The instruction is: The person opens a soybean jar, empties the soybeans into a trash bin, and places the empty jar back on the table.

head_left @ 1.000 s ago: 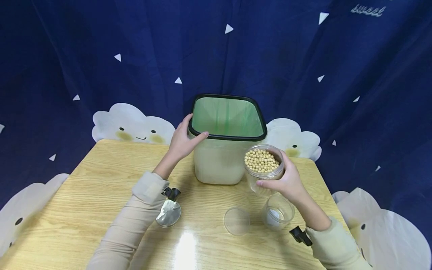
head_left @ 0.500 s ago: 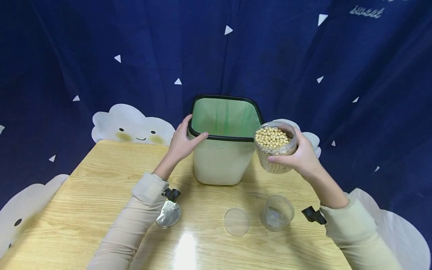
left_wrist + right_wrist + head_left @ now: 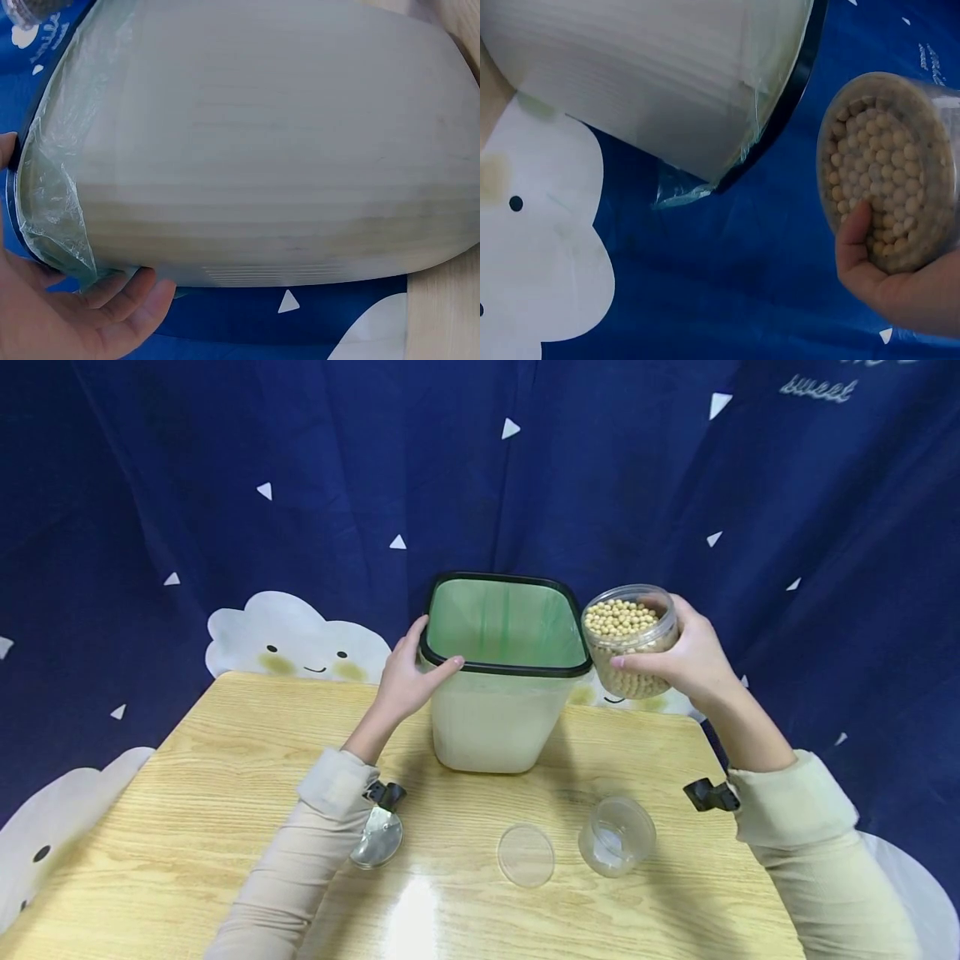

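A white bin point(image 3: 495, 718) with a black rim and a green liner stands at the back of the wooden table point(image 3: 187, 793). My left hand point(image 3: 408, 672) grips its near left corner, thumb over the rim; the left wrist view shows the bin's wall point(image 3: 255, 142) and my fingers point(image 3: 112, 315) against the rim. My right hand point(image 3: 686, 664) holds a clear open jar of soybeans point(image 3: 628, 639) in the air beside the bin's right rim, tilted a little toward it. The right wrist view shows the jar point(image 3: 892, 172) next to the bin point(image 3: 652, 75).
An empty clear jar point(image 3: 617, 835) stands at the table's front right, with a clear round lid point(image 3: 526, 855) lying flat to its left. A shiny disc point(image 3: 377, 843) hangs at my left wrist. A dark blue cloth point(image 3: 225, 485) with white clouds backs the table.
My right hand has lifted the soybean jar up from above the table and carried it back to the bin's right rim. The left hand has stayed on the bin.
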`<state>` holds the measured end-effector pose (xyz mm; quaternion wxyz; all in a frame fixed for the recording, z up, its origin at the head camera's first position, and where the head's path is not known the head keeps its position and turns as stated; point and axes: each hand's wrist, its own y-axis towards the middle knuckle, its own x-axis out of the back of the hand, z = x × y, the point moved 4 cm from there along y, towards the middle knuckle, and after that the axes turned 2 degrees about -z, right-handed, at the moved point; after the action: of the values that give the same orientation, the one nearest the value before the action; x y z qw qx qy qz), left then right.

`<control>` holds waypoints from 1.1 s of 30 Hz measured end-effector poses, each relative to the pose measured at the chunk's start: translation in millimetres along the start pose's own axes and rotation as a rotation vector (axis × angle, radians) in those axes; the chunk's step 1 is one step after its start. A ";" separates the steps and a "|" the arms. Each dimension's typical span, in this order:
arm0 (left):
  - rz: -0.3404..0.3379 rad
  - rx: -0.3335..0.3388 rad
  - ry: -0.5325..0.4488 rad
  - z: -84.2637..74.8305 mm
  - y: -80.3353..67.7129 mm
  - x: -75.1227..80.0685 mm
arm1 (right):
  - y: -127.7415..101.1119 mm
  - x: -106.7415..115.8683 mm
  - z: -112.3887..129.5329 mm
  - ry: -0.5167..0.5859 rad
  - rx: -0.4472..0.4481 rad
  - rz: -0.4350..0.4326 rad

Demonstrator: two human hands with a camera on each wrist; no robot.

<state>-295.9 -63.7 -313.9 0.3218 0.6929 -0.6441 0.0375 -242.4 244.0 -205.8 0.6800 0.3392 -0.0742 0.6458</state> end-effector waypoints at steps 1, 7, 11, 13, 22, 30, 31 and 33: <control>-0.002 -0.001 0.001 0.4 -0.1 0.3 | 3.0 0.1 0.3 -0.021 -0.001 0.003; 0.001 0.006 -0.009 2.0 -1.3 1.7 | 22.7 -1.6 1.8 -0.171 -0.005 0.015; 0.007 0.016 -0.014 2.8 -1.7 1.2 | 35.9 -3.5 2.4 -0.263 0.010 0.023; 0.007 0.016 -0.015 3.0 -1.7 0.8 | 41.7 -4.4 2.7 -0.307 0.021 0.028; 0.009 0.012 -0.002 3.7 -2.6 2.1 | 68.0 -14.5 6.6 -0.535 0.082 0.082; 0.033 0.021 0.008 2.7 -0.9 1.5 | 89.2 -20.2 11.7 -0.722 0.117 0.160; 0.030 0.021 0.010 2.3 -0.6 1.3 | 91.2 -20.3 12.2 -0.744 0.120 0.166; 0.025 0.019 0.012 2.0 -0.4 1.0 | 94.4 -20.9 13.1 -0.776 0.123 0.181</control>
<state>-296.1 -65.6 -315.1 0.3187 0.6875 -0.6505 0.0518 -328.8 213.3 -172.6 0.5204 0.5899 -0.3162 0.5303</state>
